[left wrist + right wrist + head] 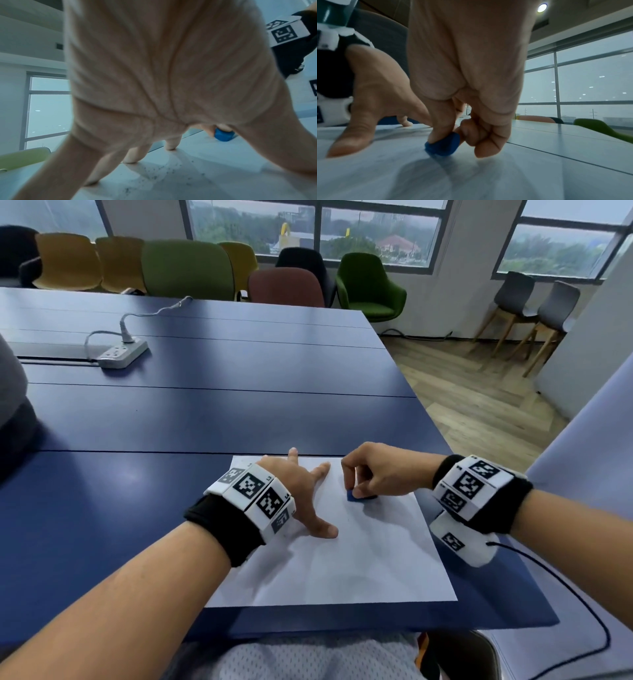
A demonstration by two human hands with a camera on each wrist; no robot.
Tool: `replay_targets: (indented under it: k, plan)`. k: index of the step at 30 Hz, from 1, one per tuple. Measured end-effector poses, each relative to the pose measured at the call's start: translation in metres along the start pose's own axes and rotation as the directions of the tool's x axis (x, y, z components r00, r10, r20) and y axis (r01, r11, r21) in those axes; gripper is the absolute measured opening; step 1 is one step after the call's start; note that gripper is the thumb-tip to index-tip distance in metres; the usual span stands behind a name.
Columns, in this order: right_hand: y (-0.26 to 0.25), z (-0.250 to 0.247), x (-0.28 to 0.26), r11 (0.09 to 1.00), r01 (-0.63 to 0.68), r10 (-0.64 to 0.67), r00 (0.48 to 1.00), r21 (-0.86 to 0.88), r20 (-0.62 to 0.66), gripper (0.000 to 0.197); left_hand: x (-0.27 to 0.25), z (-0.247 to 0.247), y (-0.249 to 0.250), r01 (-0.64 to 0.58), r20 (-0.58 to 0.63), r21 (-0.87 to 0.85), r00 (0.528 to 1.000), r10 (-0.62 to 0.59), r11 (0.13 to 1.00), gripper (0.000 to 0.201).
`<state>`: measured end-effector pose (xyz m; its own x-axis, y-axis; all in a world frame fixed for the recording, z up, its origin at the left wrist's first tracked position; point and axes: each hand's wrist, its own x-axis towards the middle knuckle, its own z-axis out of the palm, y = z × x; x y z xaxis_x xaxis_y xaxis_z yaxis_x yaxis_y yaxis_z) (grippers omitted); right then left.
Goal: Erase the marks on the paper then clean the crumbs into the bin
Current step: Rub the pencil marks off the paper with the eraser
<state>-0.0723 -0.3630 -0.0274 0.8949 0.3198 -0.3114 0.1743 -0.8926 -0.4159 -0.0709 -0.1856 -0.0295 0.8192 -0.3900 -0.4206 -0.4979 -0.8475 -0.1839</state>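
A white sheet of paper (342, 559) lies at the near edge of the blue table (205, 412). My left hand (308, 491) presses flat on the sheet's far left part, fingers spread and straight. My right hand (373, 474) pinches a small blue eraser (356, 496) between thumb and fingers and holds it down on the paper's upper right area. In the right wrist view the eraser (443, 146) touches the sheet under my thumb. Dark eraser crumbs (159, 173) speckle the paper (197, 175) beneath my left palm. No bin shows in any view.
A white power strip (121, 352) with its cable sits far left on the table. Coloured chairs (185, 268) line the far side under the windows. The table's right edge drops to wooden floor (479, 392). A black cable (582, 604) trails from my right wrist.
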Motion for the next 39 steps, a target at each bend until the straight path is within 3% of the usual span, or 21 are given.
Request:
replay_targets:
  k: [2, 5, 10, 15, 20, 24, 29, 34, 39]
  plan:
    - [0.0, -0.004, 0.003, 1.0, -0.013, 0.013, 1.0, -0.02, -0.018, 0.004, 0.0, 0.0, 0.0, -0.001, 0.002, -0.004, 1.0, 0.001, 1.0, 0.12]
    - [0.002, -0.007, 0.01, 0.998, -0.062, 0.061, 0.986, 0.001, -0.155, 0.001, 0.0, 0.0, 0.0, 0.002, -0.003, -0.003, 1.0, -0.002, 1.0, 0.12]
    - [-0.002, -0.007, -0.001, 0.999, -0.023, 0.026, 0.997, -0.041, 0.079, 0.002, -0.001, 0.0, 0.0, 0.011, -0.003, 0.004, 1.0, -0.011, 1.0, 0.12]
    - [0.004, -0.005, 0.007, 0.996, -0.086, 0.087, 0.983, 0.01, -0.164, 0.004, -0.002, -0.001, 0.001, 0.014, -0.002, 0.008, 1.0, -0.014, 1.0, 0.12]
    - [0.001, -0.007, -0.004, 0.999, -0.039, 0.038, 0.997, 0.009, 0.071, 0.003, -0.002, -0.001, 0.001, 0.014, 0.001, 0.006, 1.0, -0.014, 1.0, 0.12]
    - [0.004, -0.01, 0.01, 0.994, -0.105, 0.106, 0.982, 0.017, -0.155, 0.008, -0.001, -0.001, 0.001, 0.017, 0.005, 0.001, 1.0, -0.017, 1.0, 0.12]
    - [0.004, -0.007, 0.005, 0.998, -0.054, 0.053, 0.998, 0.044, 0.017, 0.003, -0.001, -0.001, 0.001, 0.015, 0.012, 0.01, 1.0, -0.015, 1.0, 0.12]
    - [0.001, -0.012, 0.023, 0.993, -0.12, 0.12, 0.974, 0.012, -0.19, 0.012, -0.001, -0.002, 0.0, 0.009, 0.008, 0.004, 1.0, -0.009, 1.0, 0.12]
    - [-0.002, -0.007, 0.02, 0.998, -0.062, 0.062, 0.996, 0.004, -0.07, 0.007, 0.0, -0.002, 0.002, 0.015, 0.019, 0.012, 1.0, -0.016, 1.0, 0.119]
